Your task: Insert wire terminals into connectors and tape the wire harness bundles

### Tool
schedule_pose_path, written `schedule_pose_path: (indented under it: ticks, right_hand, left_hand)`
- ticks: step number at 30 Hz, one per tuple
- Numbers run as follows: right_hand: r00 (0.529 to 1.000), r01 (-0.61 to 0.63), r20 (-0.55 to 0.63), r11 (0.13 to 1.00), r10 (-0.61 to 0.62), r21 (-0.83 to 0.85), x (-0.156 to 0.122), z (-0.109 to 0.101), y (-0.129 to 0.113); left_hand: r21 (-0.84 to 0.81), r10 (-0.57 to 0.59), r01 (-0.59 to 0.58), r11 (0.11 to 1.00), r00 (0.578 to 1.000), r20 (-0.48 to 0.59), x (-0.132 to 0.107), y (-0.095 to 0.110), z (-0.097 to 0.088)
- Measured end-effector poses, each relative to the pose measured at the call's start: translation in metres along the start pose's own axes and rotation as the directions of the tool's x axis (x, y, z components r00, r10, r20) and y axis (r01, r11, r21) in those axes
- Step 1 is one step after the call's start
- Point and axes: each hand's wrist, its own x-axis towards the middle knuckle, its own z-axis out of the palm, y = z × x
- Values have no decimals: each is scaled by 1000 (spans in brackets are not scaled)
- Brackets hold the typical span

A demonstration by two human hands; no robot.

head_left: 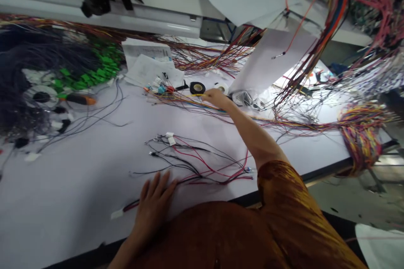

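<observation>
Right hand (216,98) (seemingly) on loose wires (186,101)

White workbench top (63,206) strewn with wiring: black-and-red wires (195,162) with white connectors lie near the front edge, while a multicoloured wire bundle (360,138) spills over the right edge. A roll of black tape (197,88) and a roll of white tape (221,88) sit beside papers (151,69) toward the far edge, with an orange-handled screwdriver (80,99) and green connectors (94,65) at left
</observation>
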Motion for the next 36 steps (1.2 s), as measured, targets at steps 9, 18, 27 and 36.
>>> schedule_pose_path:
  ticks: [9,18,27,36]
  right_hand:
    - [830,323,-544,687,124,650,-30,-90,-22]
    - [968,132,-237,627,87,768,-94,-63,-28]
    - [991,136,-123,539,-61,831,-168,-52,-58]
    - [945,99,213,837,-249,538,-246,32,-86]
  left_hand:
    - [-81,-57,60,995,998,31,3,4,-5]
    - [-108,-87,92,990,995,49,4,5,-5]
    - [-687,-237,210,696,970,57,19,2,-36]
    - [-856,-273,185,-482,897,347,154,-3,-69]
